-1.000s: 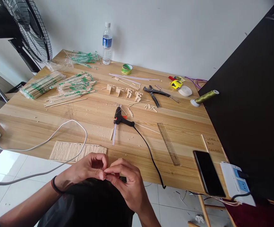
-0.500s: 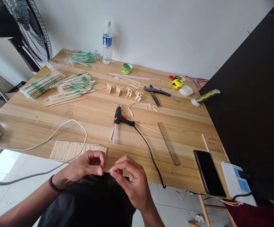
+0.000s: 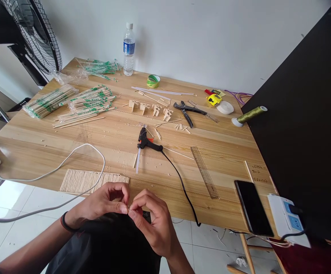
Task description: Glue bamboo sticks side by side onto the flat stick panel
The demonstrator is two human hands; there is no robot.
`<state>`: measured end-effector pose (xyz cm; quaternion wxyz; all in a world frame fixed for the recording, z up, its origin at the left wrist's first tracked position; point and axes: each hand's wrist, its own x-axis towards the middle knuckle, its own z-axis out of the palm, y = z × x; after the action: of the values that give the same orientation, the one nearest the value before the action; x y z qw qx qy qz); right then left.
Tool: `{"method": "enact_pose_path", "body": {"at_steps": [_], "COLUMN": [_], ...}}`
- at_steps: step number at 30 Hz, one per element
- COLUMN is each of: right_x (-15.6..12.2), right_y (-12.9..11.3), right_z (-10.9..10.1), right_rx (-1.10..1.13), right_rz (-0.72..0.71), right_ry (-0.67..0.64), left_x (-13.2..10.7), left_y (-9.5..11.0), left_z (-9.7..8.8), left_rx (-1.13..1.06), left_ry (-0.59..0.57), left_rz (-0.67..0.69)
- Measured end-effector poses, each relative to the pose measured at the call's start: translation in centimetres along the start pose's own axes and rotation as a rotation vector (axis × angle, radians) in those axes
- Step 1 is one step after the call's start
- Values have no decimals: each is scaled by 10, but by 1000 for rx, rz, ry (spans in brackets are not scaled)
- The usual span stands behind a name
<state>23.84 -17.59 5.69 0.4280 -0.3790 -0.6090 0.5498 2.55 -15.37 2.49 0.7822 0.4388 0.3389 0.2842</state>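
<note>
Close to the table's front edge, my left hand (image 3: 108, 201) pinches thumb to finger, meeting the fingertips of my right hand (image 3: 152, 219), which is pinched too. Whatever lies between the fingertips is too small and covered to name. Just behind my left hand lies a flat panel of wooden sticks (image 3: 94, 182) set side by side, with a white cable (image 3: 104, 161) across it. Beyond my hands a black glue gun (image 3: 147, 141) rests on its side with a glue stick (image 3: 138, 161) in its rear end. Several small stick assemblies (image 3: 144, 108) stand farther back.
Bundles of wrapped sticks (image 3: 51, 101) fill the left back, near a water bottle (image 3: 128, 51) and fan (image 3: 37, 34). Cutting pliers (image 3: 184, 112), a tape measure (image 3: 214, 99) and a clear ruler (image 3: 204, 173) lie to the right. A phone (image 3: 253, 207) and power strip (image 3: 289, 220) sit at the right edge.
My right hand has shifted slightly left, bringing its fingertips against those of my left hand. The small pale bit that showed between them is now mostly covered.
</note>
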Motion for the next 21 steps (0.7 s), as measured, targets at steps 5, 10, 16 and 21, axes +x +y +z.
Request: {"method": "enact_pose_path", "body": {"at_steps": [5,10,16,21], "right_x": [0,3,5,3], "right_y": [3,1,-3,-3], "right_z": [-3,0,6,11], "right_rx": [56,-43,-89,-66], "right_rz": [41,-30,-41,-6], "right_ry": [37,15,13,-9], "left_x": [0,0,1,1], "left_y": [2,-1,-3,0], "left_z": [-2,-3,1,3], "left_rx": [0,-36,-93,-119], "left_ry": [-1,-12,-29,-65], "left_rz": [15,9,11,8]}}
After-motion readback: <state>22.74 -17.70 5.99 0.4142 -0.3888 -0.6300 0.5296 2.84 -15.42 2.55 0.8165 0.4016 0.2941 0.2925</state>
